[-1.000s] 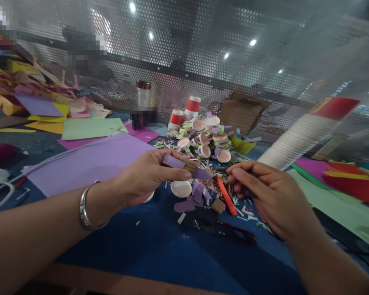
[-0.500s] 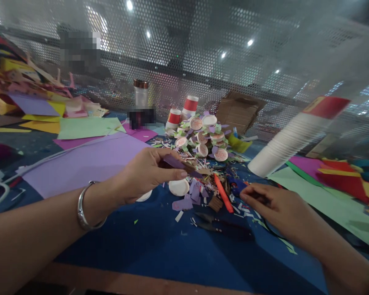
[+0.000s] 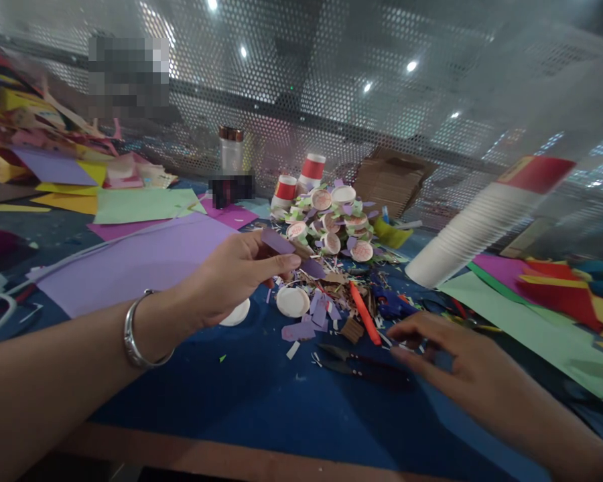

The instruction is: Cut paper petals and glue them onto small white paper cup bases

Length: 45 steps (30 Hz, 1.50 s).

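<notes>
My left hand is raised over the blue table and pinches a small purple paper piece with a brown bit behind it. My right hand, blurred by motion, hovers low over the table with its fingers stretched out, just right of the black scissors. An orange stick and a blue tool lie just beyond that hand. White round lids and purple paper scraps lie under my left hand.
A pile of decorated discs and paper bits sits behind, with two red-and-white cups and a jar. A tilted stack of white cups lies right. Coloured paper sheets cover left and right sides. A perforated screen backs the table.
My right hand dropped from beside the left hand to the table, then slid toward me near the scissors. My left hand stayed up with the purple piece.
</notes>
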Available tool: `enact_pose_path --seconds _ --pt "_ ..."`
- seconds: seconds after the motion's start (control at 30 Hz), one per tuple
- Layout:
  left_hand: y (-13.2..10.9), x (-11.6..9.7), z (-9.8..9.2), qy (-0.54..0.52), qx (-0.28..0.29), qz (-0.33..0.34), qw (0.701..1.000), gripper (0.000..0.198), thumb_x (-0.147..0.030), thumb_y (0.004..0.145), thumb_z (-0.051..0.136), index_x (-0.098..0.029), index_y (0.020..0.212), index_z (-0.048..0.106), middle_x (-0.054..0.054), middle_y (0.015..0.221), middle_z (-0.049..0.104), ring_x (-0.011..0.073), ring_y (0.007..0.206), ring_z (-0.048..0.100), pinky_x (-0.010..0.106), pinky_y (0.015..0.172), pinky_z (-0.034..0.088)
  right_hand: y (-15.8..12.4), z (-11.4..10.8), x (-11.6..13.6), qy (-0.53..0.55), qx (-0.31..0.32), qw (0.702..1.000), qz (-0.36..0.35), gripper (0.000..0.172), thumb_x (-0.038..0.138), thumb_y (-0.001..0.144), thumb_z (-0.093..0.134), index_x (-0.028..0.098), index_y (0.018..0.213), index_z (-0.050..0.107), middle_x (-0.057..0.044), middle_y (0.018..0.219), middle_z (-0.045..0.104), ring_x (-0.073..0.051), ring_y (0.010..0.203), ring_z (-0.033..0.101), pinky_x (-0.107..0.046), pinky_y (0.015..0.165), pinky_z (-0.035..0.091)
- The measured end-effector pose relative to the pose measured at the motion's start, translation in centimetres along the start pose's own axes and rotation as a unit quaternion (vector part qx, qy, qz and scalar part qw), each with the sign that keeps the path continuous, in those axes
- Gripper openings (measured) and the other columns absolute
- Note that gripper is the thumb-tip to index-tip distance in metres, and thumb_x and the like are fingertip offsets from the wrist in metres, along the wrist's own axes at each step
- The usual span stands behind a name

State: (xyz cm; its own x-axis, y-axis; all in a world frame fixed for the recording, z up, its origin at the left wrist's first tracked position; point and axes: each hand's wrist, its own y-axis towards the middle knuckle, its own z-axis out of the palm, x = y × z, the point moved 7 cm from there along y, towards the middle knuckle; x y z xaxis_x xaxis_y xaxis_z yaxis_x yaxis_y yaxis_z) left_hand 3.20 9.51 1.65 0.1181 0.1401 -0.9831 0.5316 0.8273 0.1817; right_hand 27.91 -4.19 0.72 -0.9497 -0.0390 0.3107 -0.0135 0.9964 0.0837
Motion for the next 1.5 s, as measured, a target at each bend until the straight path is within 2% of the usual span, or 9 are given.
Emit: enact_pose_path --seconds 0.07,0.17,0.3,0.47,0.7,0.8,0.9,1.1,1.5 --pt "0.0 0.2 0.1 -0.004 0.002 -0.012 1.0 0.013 -0.031 0.084 0.074 -0.018 0.085 0.073 0.001 0.076 0.068 0.0126 0.072 0.058 0.026 0.061 0.038 -0.6 1.3 2.4 0.013 0.055 0.997 -0.057 0.025 0.046 0.096 0.058 0.027 0.106 0.07 -0.007 0.11 0.071 -0.025 0.098 0.068 -0.039 0.086 0.055" --pt "-0.2 0.7 0.4 -0.027 0.005 -0.043 0.999 0.012 -0.03 0.085 0.073 -0.018 0.088 0.074 0.002 0.08 0.07 0.0144 0.077 0.061 0.026 0.064 0.04 -1.0 2.5 4.4 0.005 0.094 0.991 -0.1 0.02 0.036 0.098 0.057 0.028 0.114 0.066 -0.008 0.118 0.066 -0.025 0.107 0.064 -0.043 0.093 0.053" --pt "-0.4 1.3 0.7 -0.06 0.001 -0.087 0.994 0.012 -0.027 0.086 0.073 -0.016 0.09 0.074 0.004 0.085 0.073 0.0149 0.082 0.064 0.026 0.069 0.043 -1.0 3.0 5.7 -0.02 0.124 0.983 -0.137 0.017 0.019 0.099 0.047 0.023 0.099 0.064 -0.009 0.106 0.063 -0.024 0.096 0.064 -0.042 0.084 0.053" --pt "-0.4 1.5 0.7 -0.085 -0.005 -0.103 0.991 0.01 -0.024 0.086 0.073 -0.015 0.091 0.075 0.003 0.084 0.074 0.0141 0.082 0.065 0.026 0.07 0.045 -0.7 2.6 6.4 -0.016 0.109 0.984 -0.143 0.012 0.01 0.087 0.049 0.021 0.089 0.054 -0.006 0.093 0.062 -0.021 0.081 0.06 -0.037 0.072 0.051" --pt "-0.4 1.7 0.8 -0.103 0.015 -0.09 0.99 0.011 -0.029 0.088 0.073 -0.018 0.092 0.075 0.004 0.092 0.078 0.0147 0.086 0.068 0.027 0.074 0.047 0.1 2.9 5.1 0.1 0.117 0.987 -0.049 0.012 0.019 0.089 0.052 0.024 0.08 0.047 0.003 0.07 0.052 -0.012 0.057 0.047 -0.024 0.05 0.038" --pt "-0.4 1.8 1.0 -0.114 0.017 -0.096 0.989 0.011 -0.029 0.088 0.073 -0.019 0.092 0.074 0.003 0.092 0.078 0.015 0.086 0.069 0.028 0.075 0.047 0.5 2.5 4.6 0.146 0.094 0.985 -0.006 0.007 0.03 0.092 0.057 0.024 0.093 0.054 0.005 0.068 0.052 -0.011 0.056 0.051 -0.022 0.052 0.041" --pt "-0.6 1.9 1.1 -0.117 0.017 -0.104 0.988 0.015 -0.033 0.087 0.075 -0.019 0.092 0.073 0.003 0.091 0.077 0.0152 0.087 0.069 0.028 0.075 0.047 1.1 1.3 4.4 0.153 0.043 0.987 0.027 0.029 0.044 0.092 0.061 0.025 0.114 0.06 0.006 0.065 0.054 -0.013 0.055 0.055 -0.023 0.051 0.043" --pt "-0.7 2.2 1.1 -0.136 0.013 -0.13 0.982 0.02 -0.033 0.085 0.078 -0.018 0.094 0.07 0.005 0.098 0.076 0.0169 0.09 0.07 0.028 0.075 0.046 2.7 -0.9 5.4 0.199 -0.019 0.98 0.02 0.036 0.055 0.092 0.062 0.024 0.11 0.07 0.001 0.073 0.07 -0.017 0.064 0.066 -0.026 0.057 0.05" --pt "-1.1 2.3 2.2 -0.171 0.057 -0.16 0.97 0.016 -0.028 0.085 0.078 -0.017 0.09 0.066 0.0 0.09 0.07 0.0137 0.087 0.067 0.026 0.075 0.045 4.6 0.1 6.1 0.264 0.015 0.964 -0.023 0.027 0.048 0.096 0.058 0.024 0.103 0.068 0.002 0.069 0.069 -0.014 0.06 0.064 -0.024 0.055 0.05"
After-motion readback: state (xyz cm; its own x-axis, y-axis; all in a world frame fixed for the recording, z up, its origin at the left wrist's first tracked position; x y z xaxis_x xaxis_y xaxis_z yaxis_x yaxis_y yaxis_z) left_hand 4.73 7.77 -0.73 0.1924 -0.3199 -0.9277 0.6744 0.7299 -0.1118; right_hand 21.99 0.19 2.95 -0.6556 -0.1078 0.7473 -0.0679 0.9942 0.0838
